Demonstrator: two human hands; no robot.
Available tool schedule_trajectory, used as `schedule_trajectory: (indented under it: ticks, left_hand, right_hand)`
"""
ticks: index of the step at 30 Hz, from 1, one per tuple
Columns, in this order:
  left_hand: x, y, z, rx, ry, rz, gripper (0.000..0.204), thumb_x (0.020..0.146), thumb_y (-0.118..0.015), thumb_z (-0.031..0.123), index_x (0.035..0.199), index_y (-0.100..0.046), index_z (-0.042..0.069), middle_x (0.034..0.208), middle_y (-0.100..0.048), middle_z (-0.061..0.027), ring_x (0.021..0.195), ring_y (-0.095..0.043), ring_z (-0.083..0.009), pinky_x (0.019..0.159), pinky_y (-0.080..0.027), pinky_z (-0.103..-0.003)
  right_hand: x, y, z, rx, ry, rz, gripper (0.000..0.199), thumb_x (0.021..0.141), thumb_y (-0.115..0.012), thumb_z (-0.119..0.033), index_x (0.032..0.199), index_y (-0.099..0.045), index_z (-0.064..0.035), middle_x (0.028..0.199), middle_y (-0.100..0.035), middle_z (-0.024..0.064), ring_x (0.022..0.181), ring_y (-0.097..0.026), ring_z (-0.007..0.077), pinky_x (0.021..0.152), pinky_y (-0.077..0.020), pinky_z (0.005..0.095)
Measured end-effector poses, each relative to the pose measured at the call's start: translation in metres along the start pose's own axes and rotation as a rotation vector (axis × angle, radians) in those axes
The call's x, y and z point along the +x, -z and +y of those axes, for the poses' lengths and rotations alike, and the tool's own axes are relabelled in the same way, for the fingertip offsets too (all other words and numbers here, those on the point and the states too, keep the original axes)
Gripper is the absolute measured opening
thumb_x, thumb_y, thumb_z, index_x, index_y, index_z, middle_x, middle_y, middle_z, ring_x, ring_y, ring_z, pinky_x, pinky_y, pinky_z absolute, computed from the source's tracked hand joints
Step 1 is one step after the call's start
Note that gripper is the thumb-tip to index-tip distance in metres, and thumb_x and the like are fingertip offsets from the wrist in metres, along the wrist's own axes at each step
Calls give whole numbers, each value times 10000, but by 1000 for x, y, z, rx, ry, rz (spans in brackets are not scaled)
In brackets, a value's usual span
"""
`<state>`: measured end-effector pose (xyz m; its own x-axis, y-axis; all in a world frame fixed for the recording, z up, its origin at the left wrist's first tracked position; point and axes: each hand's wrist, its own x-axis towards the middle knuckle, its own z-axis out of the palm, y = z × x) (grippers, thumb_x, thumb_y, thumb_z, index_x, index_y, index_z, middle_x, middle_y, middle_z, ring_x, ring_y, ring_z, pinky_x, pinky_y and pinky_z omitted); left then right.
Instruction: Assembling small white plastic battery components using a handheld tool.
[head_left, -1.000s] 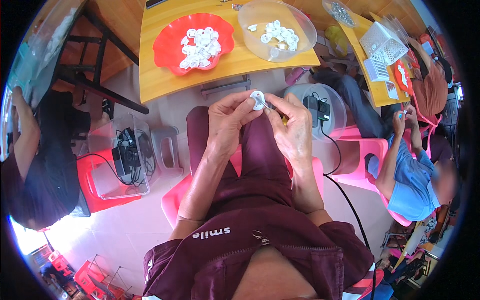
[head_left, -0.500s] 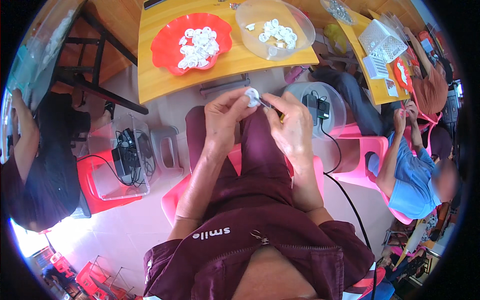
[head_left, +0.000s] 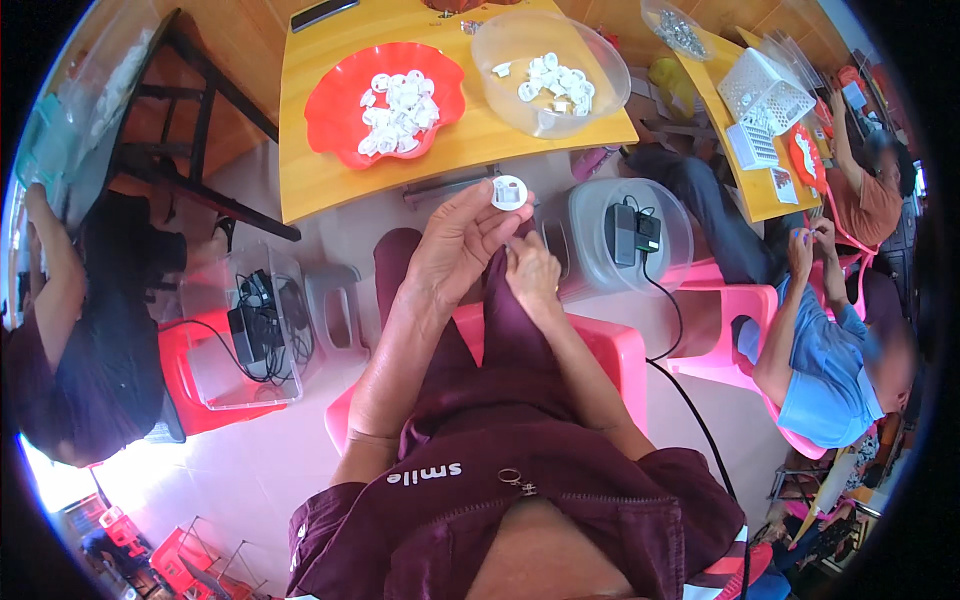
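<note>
Between the thumb and fingers of my left hand point(head_left: 455, 245) is a small round white plastic part point(head_left: 509, 193), its face turned up and a greyish metal-looking piece set in it. My right hand point(head_left: 535, 275) is lower, over my right thigh, with its fingers curled; whatever they grip, if anything, is hidden. Beyond my hands, a red wavy-rimmed bowl point(head_left: 330, 105) on the table holds many white plastic parts point(head_left: 400, 115). To its right, a clear round bowl point(head_left: 488, 70) contains a smaller heap of similar parts point(head_left: 560, 88).
The yellow wooden table point(head_left: 300, 185) ends just ahead of my knees. At my right, a clear tub point(head_left: 590, 235) carries black power adapters point(head_left: 622, 235) with a trailing cable. A clear box point(head_left: 225, 375) of cables sits at left. Co-workers are seated on both sides.
My right hand has pulled away from the white part and dropped toward my thigh; a thin metal piece showed in its fingers before. My left hand has turned the part face up.
</note>
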<state>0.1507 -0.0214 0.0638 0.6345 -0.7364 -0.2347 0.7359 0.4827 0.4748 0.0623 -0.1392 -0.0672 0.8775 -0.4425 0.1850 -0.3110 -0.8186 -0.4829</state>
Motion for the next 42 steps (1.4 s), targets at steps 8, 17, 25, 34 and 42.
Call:
schedule_trajectory:
  ticks: [8, 17, 25, 34, 42]
  left_hand:
    - [58, -6, 18, 222, -41, 11, 324, 927, -541, 202, 1130, -541, -50, 1053, -619, -178, 969, -627, -251, 865, -525, -301]
    - [152, -50, 39, 468, -226, 48, 451, 915, -551, 140, 1244, -393, -127, 1142, -507, -231, 1030, -588, -321, 892, -511, -345]
    - [118, -40, 64, 633, -355, 100, 451, 888, -582, 165, 1245, -447, -75, 1126, -555, -182, 914, -638, -274, 778, -546, -327]
    - [126, 107, 187, 1467, -593, 607, 276, 814, -623, 165, 1016, -637, -23, 946, -662, -182, 812, -657, -255, 697, -527, -335]
    - [165, 125, 179, 2007, -306, 733, 360, 707, -741, 255, 940, -642, 0, 973, -640, -230, 942, -616, -370, 799, -500, -423]
  right_hand:
    - [-9, -31, 6, -107, 204, 94, 252, 763, -590, -104, 1014, -603, -86, 819, -501, 94, 678, -597, 256, 548, -511, 382]
    - [-8, -31, 4, -99, 181, 103, 220, 776, -595, -117, 995, -611, -123, 815, -510, 77, 681, -594, 251, 556, -501, 391]
    - [-7, -31, 8, -73, 179, 109, 229, 770, -605, -110, 998, -613, -127, 811, -509, 80, 689, -594, 255, 562, -503, 380]
    - [-3, -31, 5, -43, 177, 114, 161, 800, -583, -95, 952, -623, -126, 777, -510, 86, 678, -593, 272, 572, -482, 399]
    - [-5, -34, 9, -71, 192, 140, 219, 755, -603, -109, 974, -610, -119, 802, -507, 82, 664, -593, 264, 547, -502, 396]
